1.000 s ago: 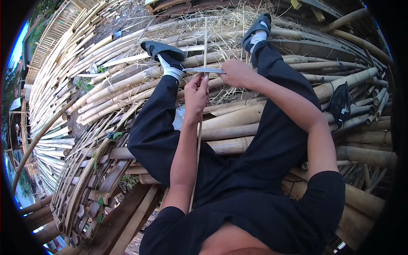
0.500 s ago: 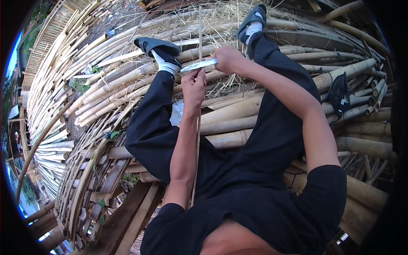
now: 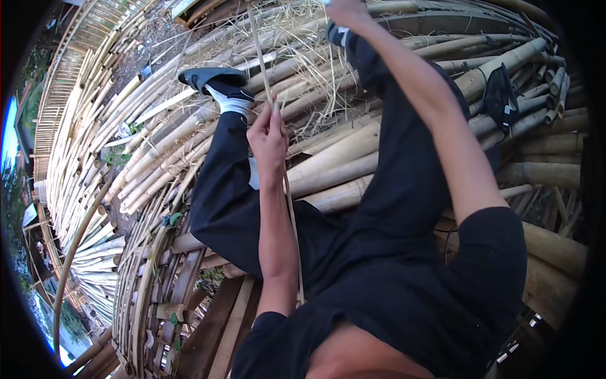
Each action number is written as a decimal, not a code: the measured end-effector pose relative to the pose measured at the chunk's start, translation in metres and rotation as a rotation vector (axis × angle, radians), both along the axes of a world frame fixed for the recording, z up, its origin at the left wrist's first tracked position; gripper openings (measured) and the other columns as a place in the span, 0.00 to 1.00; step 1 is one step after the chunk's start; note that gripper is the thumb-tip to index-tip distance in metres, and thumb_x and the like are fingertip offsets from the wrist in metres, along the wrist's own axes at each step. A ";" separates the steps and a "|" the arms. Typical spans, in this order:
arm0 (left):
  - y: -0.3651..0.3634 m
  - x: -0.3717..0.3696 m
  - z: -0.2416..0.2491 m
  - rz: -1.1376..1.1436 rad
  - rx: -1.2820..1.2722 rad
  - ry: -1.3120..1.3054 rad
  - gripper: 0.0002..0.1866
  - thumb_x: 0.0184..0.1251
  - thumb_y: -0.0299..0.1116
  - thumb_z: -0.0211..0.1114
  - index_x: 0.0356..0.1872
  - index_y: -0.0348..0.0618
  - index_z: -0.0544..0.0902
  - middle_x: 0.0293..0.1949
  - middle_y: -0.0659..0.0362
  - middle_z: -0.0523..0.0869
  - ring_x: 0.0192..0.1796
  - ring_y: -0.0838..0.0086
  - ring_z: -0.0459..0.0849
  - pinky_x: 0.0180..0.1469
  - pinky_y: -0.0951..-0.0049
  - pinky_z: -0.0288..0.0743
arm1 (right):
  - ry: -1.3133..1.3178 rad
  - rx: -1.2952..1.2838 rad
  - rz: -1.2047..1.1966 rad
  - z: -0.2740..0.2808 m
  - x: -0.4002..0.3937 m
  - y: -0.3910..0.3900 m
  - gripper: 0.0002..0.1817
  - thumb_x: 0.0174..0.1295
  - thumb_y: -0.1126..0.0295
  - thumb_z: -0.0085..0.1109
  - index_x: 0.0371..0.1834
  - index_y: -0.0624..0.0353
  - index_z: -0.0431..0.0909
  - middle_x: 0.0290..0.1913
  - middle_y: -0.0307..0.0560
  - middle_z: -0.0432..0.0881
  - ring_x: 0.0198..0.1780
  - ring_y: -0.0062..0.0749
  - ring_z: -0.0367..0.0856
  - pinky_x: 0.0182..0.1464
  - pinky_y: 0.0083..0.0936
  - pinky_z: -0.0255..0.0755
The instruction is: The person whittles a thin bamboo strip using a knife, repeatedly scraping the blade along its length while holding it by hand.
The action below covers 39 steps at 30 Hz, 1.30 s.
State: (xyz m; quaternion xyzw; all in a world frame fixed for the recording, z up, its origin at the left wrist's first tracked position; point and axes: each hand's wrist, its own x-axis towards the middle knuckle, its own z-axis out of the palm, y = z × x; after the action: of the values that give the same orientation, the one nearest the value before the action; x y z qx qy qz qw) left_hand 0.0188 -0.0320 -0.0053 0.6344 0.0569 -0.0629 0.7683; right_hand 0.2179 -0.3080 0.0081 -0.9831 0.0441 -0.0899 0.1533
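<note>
My left hand is closed in a pinch on a long, thin bamboo strip. The strip runs from the top edge down past my forearm to my lap. At the top edge is my right hand, partly cut off and wrapped round a knife. Only a small pale bit of the knife shows beside the fingers; the rest lies out of view. Thin bamboo shavings are scattered between my feet, beyond my left hand.
Bamboo poles lie beneath and between my legs. More poles are piled at the left. A black bag rests on poles at the right. A dark sandal is on one foot.
My right hand has moved up and away with the knife, off the strip, to the top edge. My left hand still grips the strip, which leans more to the left. The view has shifted slightly.
</note>
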 end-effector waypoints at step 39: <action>-0.006 0.013 -0.007 0.169 0.196 -0.047 0.10 0.67 0.29 0.62 0.44 0.35 0.85 0.18 0.67 0.75 0.18 0.91 0.67 0.18 0.85 0.58 | 0.077 0.137 0.037 0.032 -0.046 0.047 0.18 0.53 0.59 0.54 0.32 0.65 0.83 0.33 0.62 0.83 0.37 0.52 0.84 0.44 0.40 0.78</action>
State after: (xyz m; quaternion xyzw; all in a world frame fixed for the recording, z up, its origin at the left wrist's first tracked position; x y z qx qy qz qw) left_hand 0.0315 -0.0380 -0.0124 0.7008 0.0983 0.0227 0.7061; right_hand 0.1724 -0.2611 0.0406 -0.9737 0.0377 -0.0461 0.2200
